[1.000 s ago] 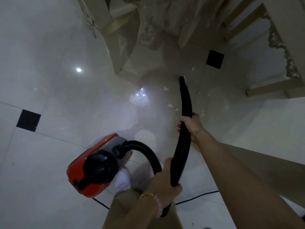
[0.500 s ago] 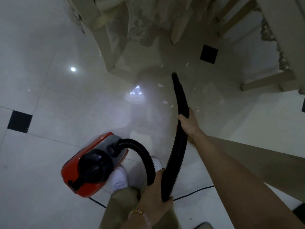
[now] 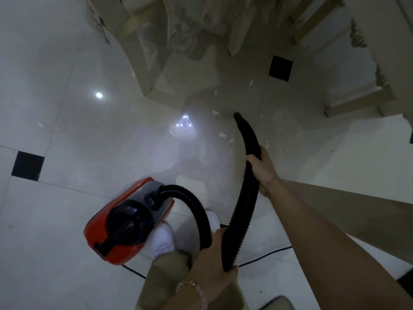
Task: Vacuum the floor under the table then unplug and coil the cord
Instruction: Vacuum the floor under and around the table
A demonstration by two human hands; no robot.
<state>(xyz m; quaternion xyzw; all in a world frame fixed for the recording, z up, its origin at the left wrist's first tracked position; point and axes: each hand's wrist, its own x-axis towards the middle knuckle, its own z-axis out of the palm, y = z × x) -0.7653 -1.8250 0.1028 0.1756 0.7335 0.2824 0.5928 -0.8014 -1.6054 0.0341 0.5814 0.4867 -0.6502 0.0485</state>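
Note:
A red and grey canister vacuum (image 3: 125,222) stands on the pale tiled floor at lower left. Its black ribbed hose (image 3: 190,204) loops down to my left hand (image 3: 212,271), which grips the bend. My right hand (image 3: 261,168) grips the black nozzle tube higher up. The nozzle tip (image 3: 237,115) points at the floor near several small white scraps (image 3: 215,112). A thin black cord (image 3: 263,256) runs along the floor behind my legs. The cream table leg (image 3: 136,48) stands just beyond.
Cream chair legs (image 3: 234,39) and a carved chair frame (image 3: 357,101) crowd the top and right. Black inset tiles (image 3: 280,68) mark the floor. My white shoe (image 3: 164,240) is beside the vacuum. A ceiling light reflects on the tiles (image 3: 183,126).
The nozzle tip has swept back toward me and slightly right, away from the table's underside. My left hand has slid lower on the hose bend.

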